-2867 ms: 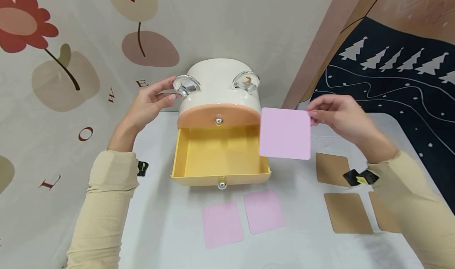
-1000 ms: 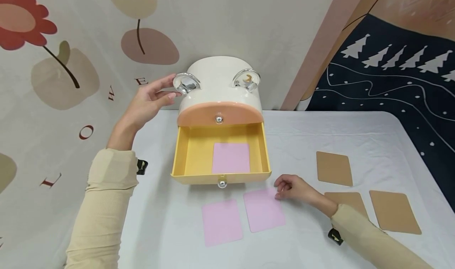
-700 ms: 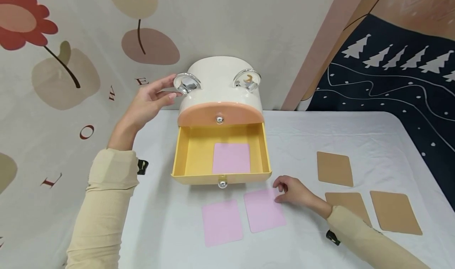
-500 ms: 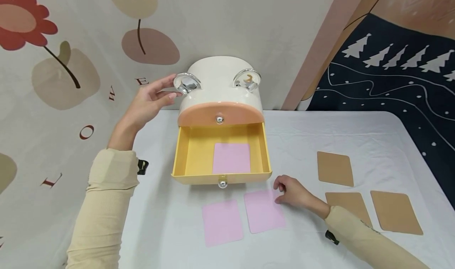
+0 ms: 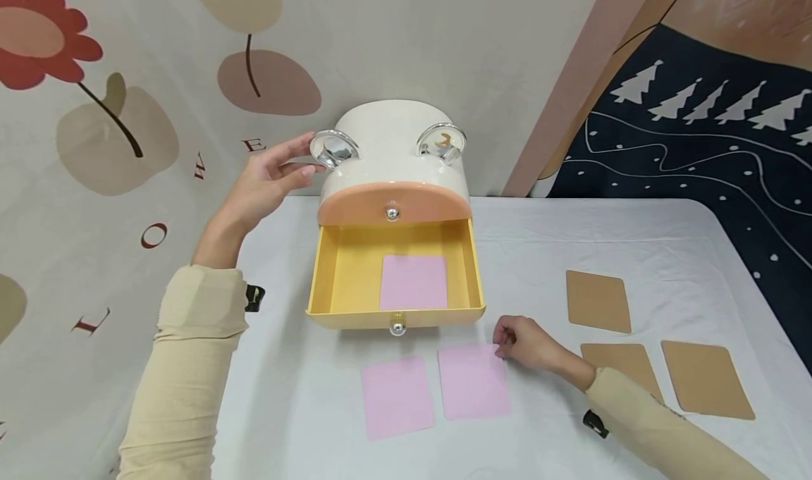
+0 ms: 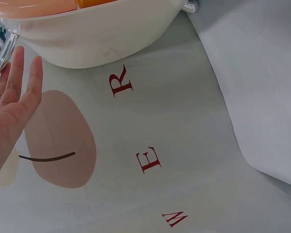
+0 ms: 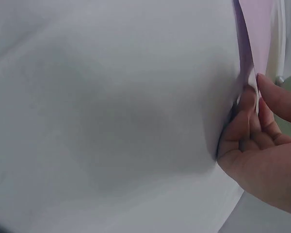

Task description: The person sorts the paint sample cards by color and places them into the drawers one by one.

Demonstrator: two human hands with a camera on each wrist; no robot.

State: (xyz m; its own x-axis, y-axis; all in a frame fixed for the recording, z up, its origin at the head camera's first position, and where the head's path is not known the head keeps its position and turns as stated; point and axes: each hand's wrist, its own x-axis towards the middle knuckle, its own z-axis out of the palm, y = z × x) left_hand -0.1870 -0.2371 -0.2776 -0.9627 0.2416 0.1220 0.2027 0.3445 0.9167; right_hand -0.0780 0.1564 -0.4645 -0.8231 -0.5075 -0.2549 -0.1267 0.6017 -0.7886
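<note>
Beside red letters "LOWER" (image 5: 199,166), the unclenched left hand (image 5: 263,182) touches a silver disc (image 5: 333,149); the right hand (image 5: 525,342) pinches a pink card (image 5: 473,384).

head: above, facing forward-down | wrists: near hands (image 6: 10,97) (image 7: 262,160) | head + right wrist share: pinched pink card (image 5: 474,385)

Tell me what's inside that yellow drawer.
A pink card lies in the yellow drawer. Its near edge is hidden behind the drawer front; anything under the card can't be seen.
</note>
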